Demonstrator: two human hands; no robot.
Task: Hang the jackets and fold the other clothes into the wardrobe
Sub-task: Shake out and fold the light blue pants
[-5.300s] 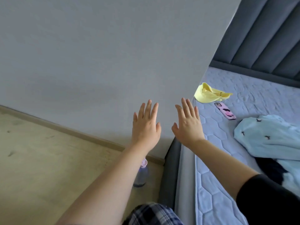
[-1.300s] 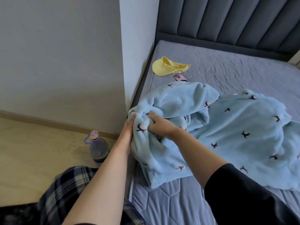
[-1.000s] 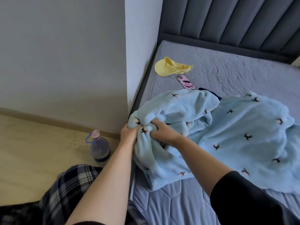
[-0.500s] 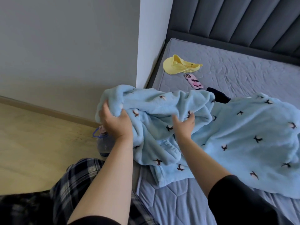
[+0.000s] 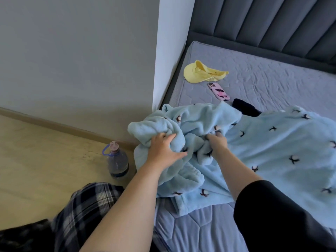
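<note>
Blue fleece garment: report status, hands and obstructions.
Left hand and right hand both grip the blue fleece garment, bunched at mattress edge. Not folded. Phone, yellow cap beyond, clear.

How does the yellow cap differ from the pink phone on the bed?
The yellow cap is soft fabric, crumpled and curved; the pink phone is a flat, rigid slab. The cap is plain yellow, the phone pink with dark blotches. The cap lies nearer the headboard, the phone closer to the blue fleece garment. Both rest untouched on the mattress.
</note>
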